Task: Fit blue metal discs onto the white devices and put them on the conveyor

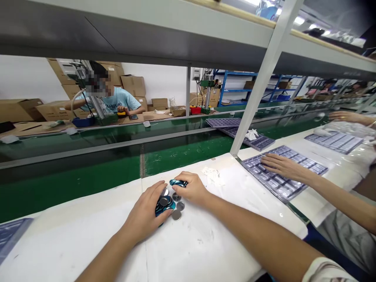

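Observation:
My left hand (147,209) curls around a small heap of shiny blue and silver round metal discs (165,201) on the white-covered table, thumb on the near side and fingers on the far side. Just to the right, my right hand (192,188) is closed on some shiny blue discs (178,183), pinched between thumb and fingers; how many cannot be told. Loose silver discs (176,214) lie flat on the white sheet between and below the hands. Part of the heap is hidden by my left fingers.
A co-worker's hand (277,164) rests over a compartmented plastic tray (284,188) at right. More trays (252,138) sit on the green conveyor belt (176,156). A slanted metal post (258,82) rises beyond my right hand. Crumpled white scraps (213,175) lie near it. Another person sits across the belt.

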`<action>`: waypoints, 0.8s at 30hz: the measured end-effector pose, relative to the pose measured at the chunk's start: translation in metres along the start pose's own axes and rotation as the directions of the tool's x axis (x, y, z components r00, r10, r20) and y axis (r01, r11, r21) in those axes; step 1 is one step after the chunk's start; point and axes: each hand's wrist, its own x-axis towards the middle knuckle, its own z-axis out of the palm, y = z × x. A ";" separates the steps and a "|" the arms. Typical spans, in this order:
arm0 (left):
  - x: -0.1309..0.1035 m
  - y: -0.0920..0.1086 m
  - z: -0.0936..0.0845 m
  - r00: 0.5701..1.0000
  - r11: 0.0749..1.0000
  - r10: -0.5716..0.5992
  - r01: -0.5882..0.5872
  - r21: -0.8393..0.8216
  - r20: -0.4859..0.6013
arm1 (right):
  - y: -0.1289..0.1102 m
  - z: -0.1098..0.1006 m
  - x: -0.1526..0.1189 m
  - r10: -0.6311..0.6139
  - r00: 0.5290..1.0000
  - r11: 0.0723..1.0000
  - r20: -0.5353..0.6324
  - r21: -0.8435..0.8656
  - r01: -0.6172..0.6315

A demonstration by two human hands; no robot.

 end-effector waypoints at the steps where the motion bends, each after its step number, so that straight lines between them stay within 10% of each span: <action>1: 0.001 -0.001 0.001 1.000 1.000 -0.009 0.009 0.004 0.000 | 0.000 0.001 0.000 0.014 1.000 1.000 -0.010 0.017 -0.014; 16: 0.006 -0.003 0.006 0.997 0.990 0.046 -0.054 0.127 0.066 | -0.014 0.011 0.003 -0.179 0.945 0.946 0.274 -0.217 0.242; 20: 0.007 -0.024 0.009 0.990 0.967 0.140 -0.138 0.214 0.006 | -0.034 -0.030 0.017 -0.149 0.959 0.926 0.242 -0.307 0.221; 24: 0.006 -0.046 0.019 0.989 0.975 0.134 -0.122 0.183 -0.059 | -0.025 -0.122 0.014 0.063 0.998 0.884 -0.003 -0.463 -0.057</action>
